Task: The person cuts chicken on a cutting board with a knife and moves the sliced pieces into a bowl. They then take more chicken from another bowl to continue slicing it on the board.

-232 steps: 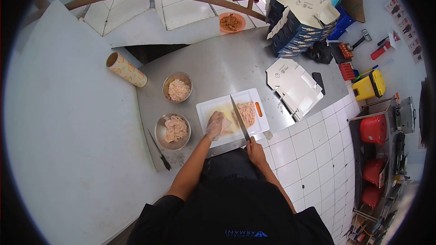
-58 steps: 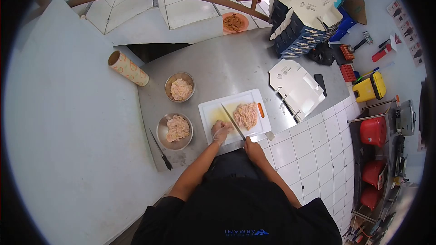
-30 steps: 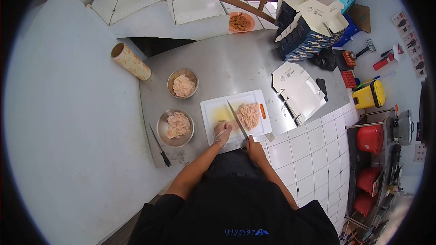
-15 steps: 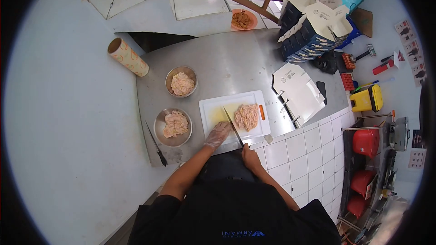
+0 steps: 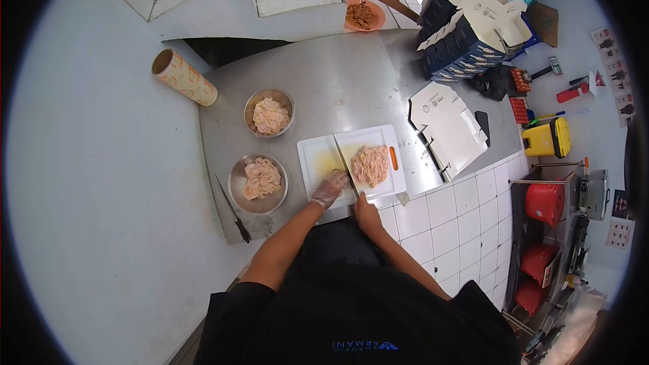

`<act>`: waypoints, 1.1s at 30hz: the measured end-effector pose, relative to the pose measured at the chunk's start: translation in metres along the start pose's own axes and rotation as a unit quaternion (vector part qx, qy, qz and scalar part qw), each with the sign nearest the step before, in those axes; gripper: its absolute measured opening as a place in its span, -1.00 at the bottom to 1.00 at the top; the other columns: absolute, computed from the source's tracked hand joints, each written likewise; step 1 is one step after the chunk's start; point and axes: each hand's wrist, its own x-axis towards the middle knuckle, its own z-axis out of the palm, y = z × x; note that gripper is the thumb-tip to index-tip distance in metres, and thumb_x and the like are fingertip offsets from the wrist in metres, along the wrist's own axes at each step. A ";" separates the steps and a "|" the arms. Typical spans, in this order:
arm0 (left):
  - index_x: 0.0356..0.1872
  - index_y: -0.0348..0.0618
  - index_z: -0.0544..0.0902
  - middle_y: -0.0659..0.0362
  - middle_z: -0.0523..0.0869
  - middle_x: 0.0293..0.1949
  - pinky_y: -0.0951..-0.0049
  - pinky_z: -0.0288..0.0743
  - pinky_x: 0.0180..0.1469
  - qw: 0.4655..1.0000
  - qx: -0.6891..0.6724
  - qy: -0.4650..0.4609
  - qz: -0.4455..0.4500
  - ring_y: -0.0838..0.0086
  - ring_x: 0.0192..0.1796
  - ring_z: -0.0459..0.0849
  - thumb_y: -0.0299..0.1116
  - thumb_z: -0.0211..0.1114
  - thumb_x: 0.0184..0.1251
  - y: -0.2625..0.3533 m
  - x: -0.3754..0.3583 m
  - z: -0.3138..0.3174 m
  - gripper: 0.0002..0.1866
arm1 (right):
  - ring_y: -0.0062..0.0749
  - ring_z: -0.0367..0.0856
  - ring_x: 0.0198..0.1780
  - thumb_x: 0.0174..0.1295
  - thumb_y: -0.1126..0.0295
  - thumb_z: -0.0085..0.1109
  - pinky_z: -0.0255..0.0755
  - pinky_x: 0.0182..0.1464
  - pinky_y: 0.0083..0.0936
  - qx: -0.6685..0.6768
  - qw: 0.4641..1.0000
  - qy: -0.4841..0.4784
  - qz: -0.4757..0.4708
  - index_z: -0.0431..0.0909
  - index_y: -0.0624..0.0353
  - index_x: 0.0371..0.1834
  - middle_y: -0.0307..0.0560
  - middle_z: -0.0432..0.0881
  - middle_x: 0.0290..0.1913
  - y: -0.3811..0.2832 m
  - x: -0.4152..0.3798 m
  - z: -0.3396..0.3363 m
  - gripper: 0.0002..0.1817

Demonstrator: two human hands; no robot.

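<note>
My right hand (image 5: 367, 215) is wrapped round the handle of a long kitchen knife (image 5: 341, 153) at the near edge of the white cutting board (image 5: 310, 146). The blade slants across the board, its tip pointing away from me. My left hand (image 5: 330, 188), in a clear plastic glove, rests on the board just left of the blade with its fingers curled together; whatever lies under them is hidden. Right of the blade sits a heap of cut raw pink meat (image 5: 370, 166). Two steel bowls stand left of the board, holding raw meat (image 5: 270, 116) and more raw meat (image 5: 262, 178).
A second knife (image 5: 233, 209) lies at the table's left edge. Beyond it stands a patterned roll (image 5: 184, 78). Flat white cardboard (image 5: 446, 128) and a dark phone-like slab (image 5: 482, 128) lie to the right, with stacked boxes (image 5: 460, 47) behind. An orange bowl (image 5: 364, 15) sits beyond the table.
The view has shifted slightly. My right hand and the knife have moved forward a little over the board, and the blade stands somewhat steeper. My left hand stays beside the blade.
</note>
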 end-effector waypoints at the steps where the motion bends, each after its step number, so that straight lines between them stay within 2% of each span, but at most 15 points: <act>1: 0.14 -0.28 0.60 -0.04 0.62 0.15 0.20 0.49 0.33 1.000 -0.006 0.001 -0.008 0.06 0.23 0.56 -0.51 0.28 0.17 0.002 -0.001 0.001 -0.55 | 0.52 0.65 -0.21 0.47 0.26 0.01 0.46 -0.13 0.32 -0.006 1.000 -0.012 0.005 0.28 0.25 0.16 0.51 0.67 -0.32 0.006 -0.014 -0.002 -0.64; 4: 0.14 -0.28 0.60 -0.03 0.61 0.16 0.20 0.48 0.32 1.000 -0.020 0.009 -0.019 0.07 0.23 0.55 -0.50 0.29 0.17 0.004 0.000 -0.002 -0.56 | 0.50 0.66 -0.21 0.47 0.24 0.01 0.47 -0.13 0.31 0.007 1.000 -0.004 -0.006 0.25 0.25 0.21 0.50 0.67 -0.32 0.012 -0.009 0.004 -0.60; 7: 0.13 -0.28 0.61 -0.03 0.61 0.15 0.20 0.49 0.31 1.000 -0.029 0.007 -0.010 0.07 0.22 0.55 -0.48 0.29 0.19 0.003 0.001 -0.004 -0.57 | 0.48 0.67 -0.19 0.46 0.23 0.01 0.47 -0.12 0.31 -0.024 0.999 0.024 -0.020 0.23 0.24 0.25 0.50 0.67 -0.32 -0.018 0.049 0.008 -0.57; 9: 0.13 -0.28 0.61 -0.03 0.62 0.14 0.19 0.49 0.30 0.999 -0.025 -0.021 -0.017 0.07 0.21 0.56 -0.47 0.28 0.22 -0.002 -0.002 -0.001 -0.58 | 0.47 0.68 -0.19 0.46 0.23 0.01 0.47 -0.12 0.31 -0.026 1.000 0.011 -0.012 0.23 0.24 0.27 0.49 0.67 -0.32 -0.019 0.046 0.010 -0.56; 12: 0.09 -0.27 0.62 -0.02 0.62 0.08 0.19 0.51 0.26 0.999 -0.005 0.039 0.020 0.07 0.20 0.56 -0.47 0.28 0.23 -0.002 -0.003 0.003 -0.62 | 0.46 0.68 -0.19 0.46 0.24 0.01 0.49 -0.12 0.31 -0.013 1.000 -0.008 0.001 0.24 0.23 0.26 0.48 0.68 -0.32 0.001 0.001 0.000 -0.57; 14: 0.05 -0.26 0.62 -0.01 0.62 0.05 0.20 0.51 0.25 1.000 -0.017 0.001 -0.007 0.08 0.18 0.56 -0.47 0.28 0.23 0.008 0.003 -0.015 -0.66 | 0.47 0.68 -0.22 0.46 0.25 0.03 0.49 -0.15 0.30 -0.015 1.000 -0.011 0.004 0.24 0.24 0.22 0.48 0.67 -0.34 0.016 -0.018 0.000 -0.59; 16: 0.01 -0.24 0.62 0.01 0.63 0.03 0.20 0.51 0.23 1.000 -0.028 -0.002 -0.010 0.09 0.16 0.56 -0.46 0.28 0.23 0.015 0.006 -0.017 -0.69 | 0.48 0.67 -0.28 0.45 0.25 0.06 0.50 -0.21 0.29 -0.039 0.999 -0.009 -0.011 0.24 0.27 0.18 0.50 0.66 -0.38 0.022 -0.018 0.002 -0.59; 18: -0.02 -0.22 0.62 0.03 0.63 0.01 0.22 0.51 0.22 0.999 -0.031 0.026 0.015 0.11 0.15 0.56 -0.45 0.28 0.24 0.015 0.004 -0.024 -0.72 | 0.47 0.68 -0.23 0.46 0.25 0.02 0.50 -0.14 0.30 -0.021 1.000 0.005 -0.021 0.25 0.24 0.18 0.47 0.68 -0.35 0.003 0.018 0.005 -0.63; 21: 0.00 -0.20 0.63 0.06 0.63 -0.01 0.21 0.52 0.20 0.993 -0.017 -0.110 -0.038 0.14 0.14 0.55 -0.42 0.26 0.27 0.020 0.010 -0.039 -0.72 | 0.45 0.69 -0.21 0.47 0.26 -0.01 0.51 -0.12 0.29 -0.022 0.999 0.027 -0.033 0.27 0.21 0.16 0.44 0.69 -0.34 -0.018 0.045 0.005 -0.66; 24: -0.04 -0.19 0.63 0.08 0.63 -0.02 0.21 0.53 0.17 0.979 -0.132 -0.084 -0.131 0.16 0.15 0.56 -0.40 0.24 0.29 0.038 0.010 -0.055 -0.76 | 0.46 0.69 -0.24 0.47 0.25 0.01 0.52 -0.17 0.29 -0.027 0.999 0.023 -0.034 0.27 0.21 0.12 0.47 0.68 -0.34 -0.011 0.027 0.002 -0.67; 27: -0.07 -0.16 0.64 0.08 0.63 -0.01 0.21 0.53 0.15 0.998 -0.021 -0.058 -0.024 0.17 0.16 0.55 -0.35 0.22 0.35 0.012 -0.007 -0.030 -0.79 | 0.44 0.69 -0.23 0.49 0.25 -0.02 0.54 -0.16 0.26 -0.063 0.997 0.007 -0.032 0.26 0.19 0.09 0.44 0.69 -0.33 0.015 -0.016 -0.013 -0.71; 31: -0.03 -0.13 0.65 0.05 0.65 -0.07 0.20 0.53 0.17 0.994 0.014 -0.078 -0.072 0.14 0.13 0.58 -0.29 0.19 0.45 0.024 -0.010 -0.048 -0.79 | 0.40 0.70 -0.23 0.50 0.25 -0.03 0.53 -0.16 0.27 -0.079 0.996 0.038 0.013 0.25 0.20 0.08 0.40 0.71 -0.32 0.012 -0.019 -0.027 -0.71; 33: 0.00 -0.11 0.66 0.04 0.66 -0.11 0.21 0.52 0.19 0.996 0.008 -0.050 -0.079 0.13 0.12 0.59 -0.27 0.19 0.48 0.029 -0.012 -0.055 -0.77 | 0.40 0.70 -0.26 0.50 0.25 -0.03 0.51 -0.19 0.30 -0.065 0.997 0.041 -0.018 0.26 0.20 0.07 0.39 0.70 -0.35 0.001 -0.017 -0.025 -0.72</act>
